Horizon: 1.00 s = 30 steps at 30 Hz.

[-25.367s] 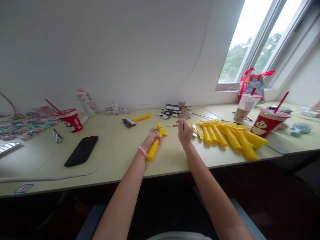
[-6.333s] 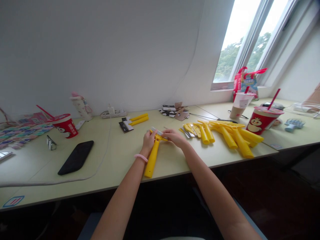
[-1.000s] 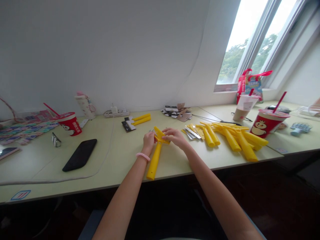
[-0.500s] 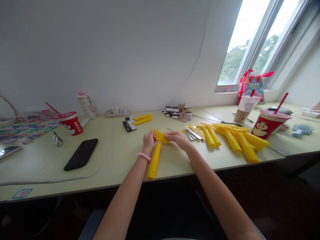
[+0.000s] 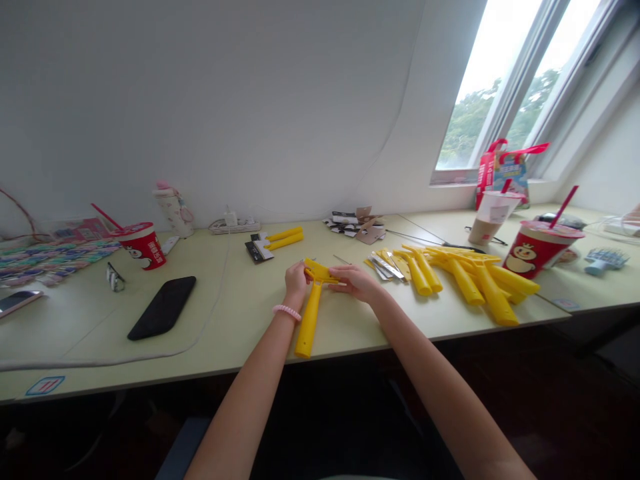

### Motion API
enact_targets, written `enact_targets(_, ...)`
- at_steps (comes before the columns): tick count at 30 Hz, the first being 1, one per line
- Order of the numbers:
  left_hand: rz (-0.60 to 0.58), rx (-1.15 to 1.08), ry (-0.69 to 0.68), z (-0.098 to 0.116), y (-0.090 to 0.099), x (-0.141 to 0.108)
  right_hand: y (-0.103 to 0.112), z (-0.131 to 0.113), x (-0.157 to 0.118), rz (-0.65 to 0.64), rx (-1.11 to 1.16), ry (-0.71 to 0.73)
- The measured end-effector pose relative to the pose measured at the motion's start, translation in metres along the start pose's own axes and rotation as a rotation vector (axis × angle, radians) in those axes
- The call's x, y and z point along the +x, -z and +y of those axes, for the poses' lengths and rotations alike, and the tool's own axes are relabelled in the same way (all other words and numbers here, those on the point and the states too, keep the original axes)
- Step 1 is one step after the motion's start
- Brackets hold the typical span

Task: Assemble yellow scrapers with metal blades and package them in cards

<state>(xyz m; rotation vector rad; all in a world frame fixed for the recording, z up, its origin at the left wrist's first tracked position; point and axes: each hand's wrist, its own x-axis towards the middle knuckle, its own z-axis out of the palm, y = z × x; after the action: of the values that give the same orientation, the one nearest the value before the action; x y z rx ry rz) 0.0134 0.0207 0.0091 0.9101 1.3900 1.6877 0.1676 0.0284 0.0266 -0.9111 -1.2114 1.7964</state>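
Between my two hands is a yellow plastic scraper (image 5: pixel 310 320), its thick handle pointing toward me near the table's front edge. My left hand (image 5: pixel 296 280) is closed on the left end of the scraper's head; a pink coil band circles that wrist. At the other end, my right hand (image 5: pixel 356 281) pinches the head with thumb and fingers. A flat yellow piece (image 5: pixel 319 269) lies along the head, between the fingertips. Right of my hands lie loose flat blades (image 5: pixel 386 265), silver and yellow, beside a pile of similar yellow scrapers (image 5: pixel 465 277).
Two carded yellow scrapers (image 5: pixel 285 239) lie farther back, left of a heap of printed cards (image 5: pixel 356 225). A black phone (image 5: pixel 163 308) and a red cup (image 5: pixel 143 247) stand to the left. Another red cup (image 5: pixel 540 250) is beyond the pile. A white cable (image 5: pixel 200 337) crosses the table.
My right hand's fingers have shifted slightly at the scraper's head. Both hands still hold the scraper in nearly the same place.
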Motion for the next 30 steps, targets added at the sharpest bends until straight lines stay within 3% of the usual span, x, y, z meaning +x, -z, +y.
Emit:
enact_targets(10,0.006,-0.015,-0.065,-0.006,0.002,0.004,-0.007,0.004,0.004,0.000,0.101,-0.017)
enact_targets(30,0.011,-0.078,0.059,0.001,0.002,0.000,-0.009,0.010,0.004,0.070,-0.056,0.127)
